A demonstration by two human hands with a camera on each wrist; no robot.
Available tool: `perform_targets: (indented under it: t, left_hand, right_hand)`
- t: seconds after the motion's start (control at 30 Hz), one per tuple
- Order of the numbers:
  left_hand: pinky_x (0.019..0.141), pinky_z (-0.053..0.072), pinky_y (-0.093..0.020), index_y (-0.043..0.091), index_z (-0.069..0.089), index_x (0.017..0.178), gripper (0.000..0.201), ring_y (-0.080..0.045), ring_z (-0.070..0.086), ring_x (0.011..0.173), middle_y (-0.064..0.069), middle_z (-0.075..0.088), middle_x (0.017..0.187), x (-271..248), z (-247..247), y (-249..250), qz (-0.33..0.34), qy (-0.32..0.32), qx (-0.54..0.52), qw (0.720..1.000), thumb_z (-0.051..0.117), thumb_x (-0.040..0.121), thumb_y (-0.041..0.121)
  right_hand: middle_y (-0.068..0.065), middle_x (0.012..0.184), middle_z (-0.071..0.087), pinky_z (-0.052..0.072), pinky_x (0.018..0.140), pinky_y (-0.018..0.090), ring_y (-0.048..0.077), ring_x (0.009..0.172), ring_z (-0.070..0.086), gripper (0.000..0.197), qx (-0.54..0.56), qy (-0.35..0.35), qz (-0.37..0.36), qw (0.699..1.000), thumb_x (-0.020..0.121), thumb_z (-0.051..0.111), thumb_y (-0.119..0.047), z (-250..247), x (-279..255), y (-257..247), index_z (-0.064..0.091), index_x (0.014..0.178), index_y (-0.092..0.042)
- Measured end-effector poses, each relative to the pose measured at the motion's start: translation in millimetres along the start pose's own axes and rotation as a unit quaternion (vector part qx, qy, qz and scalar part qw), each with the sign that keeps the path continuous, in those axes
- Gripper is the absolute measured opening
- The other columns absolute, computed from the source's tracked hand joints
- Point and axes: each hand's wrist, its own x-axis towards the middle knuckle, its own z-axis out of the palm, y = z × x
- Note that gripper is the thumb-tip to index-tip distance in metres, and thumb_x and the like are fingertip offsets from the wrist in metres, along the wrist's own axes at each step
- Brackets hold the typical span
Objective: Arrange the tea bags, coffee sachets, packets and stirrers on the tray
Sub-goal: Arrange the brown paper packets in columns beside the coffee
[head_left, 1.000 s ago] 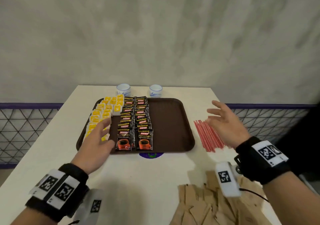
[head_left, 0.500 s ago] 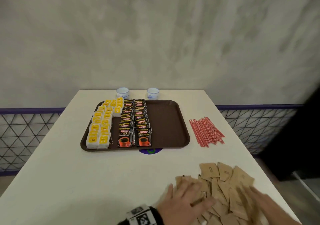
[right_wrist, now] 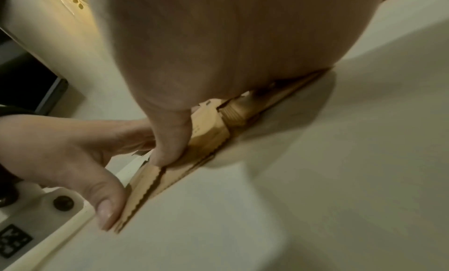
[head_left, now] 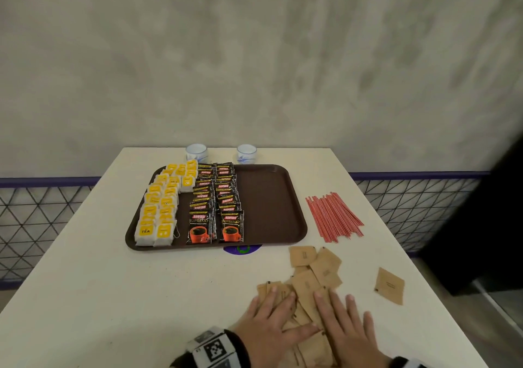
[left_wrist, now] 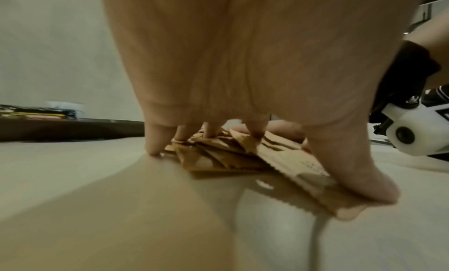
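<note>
The white desk (head_left: pixel 85 297) carries a brown tray (head_left: pixel 271 206) holding rows of yellow "TEA" bags (head_left: pixel 158 212) and black "KOPIKO SUPREMO" sachets (head_left: pixel 216 206). Red stirrers (head_left: pixel 334 216) lie beside it. Nearer, the left hand (head_left: pixel 268 328) and right hand (head_left: pixel 342 328) press flat, fingers straight and spread, on brown packets (head_left: pixel 307 285).

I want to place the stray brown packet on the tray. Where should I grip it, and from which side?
Probably pinch the stray brown packet by its right edge, from above: it lies flat and alone on the table, right of the right hand.
</note>
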Motion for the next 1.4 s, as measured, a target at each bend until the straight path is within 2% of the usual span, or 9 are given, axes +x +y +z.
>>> perform_targets:
  t: [0.1,0.23,0.37,0.47,0.53,0.63,0.77,1.0,1.4]
  left_hand:
    - [0.116,0.002,-0.055,0.054,0.003,0.143,0.055,-0.036,-0.019,0.144,-0.007,-0.015,0.159,-11,-12,-20,-0.007,-0.006,-0.072,0.997,0.01,0.089,0.061]
    - [0.115,-0.003,-0.054,0.07,-0.018,0.125,0.069,-0.032,-0.025,0.142,-0.003,-0.022,0.158,-14,-10,-42,-0.032,-0.045,-0.13,0.99,0.041,0.092,0.057]
    - [0.114,-0.006,-0.052,0.076,-0.015,0.123,0.065,-0.03,-0.025,0.142,0.0,-0.019,0.159,-9,-11,-55,-0.032,-0.05,-0.167,0.984,0.038,0.086,0.068]
    - [0.113,-0.008,-0.054,0.082,-0.027,0.103,0.072,-0.023,-0.025,0.142,0.011,-0.017,0.158,-13,-17,-67,-0.058,-0.015,-0.188,0.98,0.038,0.072,0.079]
    - [0.114,-0.01,-0.051,0.071,-0.012,0.13,0.09,-0.014,-0.025,0.139,0.021,-0.016,0.154,-29,-26,-83,-0.117,0.038,-0.232,0.965,0.045,0.061,0.084]
    - [0.117,-0.001,-0.048,0.044,-0.001,0.148,0.112,-0.023,-0.017,0.146,0.012,-0.013,0.157,-59,-30,-117,-0.242,0.111,-0.234,0.935,0.024,0.051,0.093]
    - [0.118,0.008,-0.052,0.026,-0.008,0.151,0.114,-0.032,-0.012,0.146,-0.003,-0.018,0.159,-69,-15,-153,-0.38,0.087,-0.202,0.899,0.027,0.065,0.091]
    - [0.117,0.009,-0.053,0.025,-0.007,0.152,0.095,-0.023,-0.01,0.147,0.002,-0.01,0.16,-79,-1,-170,-0.409,0.076,-0.171,0.893,0.034,0.082,0.076]
    - [0.118,0.004,-0.046,0.029,-0.009,0.151,0.128,-0.02,-0.012,0.147,0.004,-0.01,0.16,-105,3,-144,-0.348,0.006,-0.185,0.919,0.001,0.041,0.093]
  right_hand:
    - [0.0,0.159,0.02,0.033,0.103,0.063,0.029,0.142,0.024,0.124,-0.132,-0.03,-0.097,0.986,0.045,0.018,-0.104,11,2,-15,-0.014,0.148,-0.043]
    - [-0.01,0.154,-0.032,-0.009,0.115,0.055,0.027,0.143,-0.027,0.154,-0.18,-0.091,-0.16,0.966,0.006,0.005,-0.101,11,16,-43,-0.025,0.145,-0.041]
    - [-0.003,0.16,-0.021,0.0,0.117,0.055,0.032,0.147,-0.017,0.133,-0.165,-0.133,-0.181,0.96,0.041,0.033,-0.1,-18,15,-54,-0.017,0.148,-0.04]
    - [-0.004,0.161,-0.007,0.011,0.12,0.049,0.027,0.149,-0.004,0.115,-0.192,-0.046,-0.214,0.957,0.061,0.037,-0.092,-51,19,-66,-0.005,0.151,-0.036]
    - [-0.004,0.162,-0.005,0.013,0.12,0.047,0.025,0.149,-0.001,0.118,-0.196,-0.02,-0.21,0.958,0.057,0.031,-0.094,-67,31,-77,0.001,0.153,-0.033]
    - [-0.005,0.162,-0.004,0.014,0.121,0.047,0.024,0.15,0.002,0.084,-0.179,-0.001,-0.226,0.958,0.086,0.046,-0.067,-69,62,-90,0.006,0.153,-0.035]
    - [-0.006,0.163,-0.001,0.009,0.121,0.05,0.028,0.15,-0.004,0.074,-0.186,-0.041,-0.196,0.962,0.091,0.043,-0.062,-61,84,-99,0.008,0.152,-0.037]
    - [-0.006,0.162,0.009,0.007,0.121,0.048,0.025,0.15,-0.004,0.067,-0.191,-0.055,-0.192,0.961,0.095,0.037,-0.059,-63,86,-93,0.014,0.152,-0.035]
    - [-0.008,0.162,0.009,0.002,0.12,0.042,0.022,0.15,-0.006,0.072,-0.192,-0.093,-0.187,0.959,0.089,0.027,-0.069,-62,58,-60,0.015,0.152,-0.036]
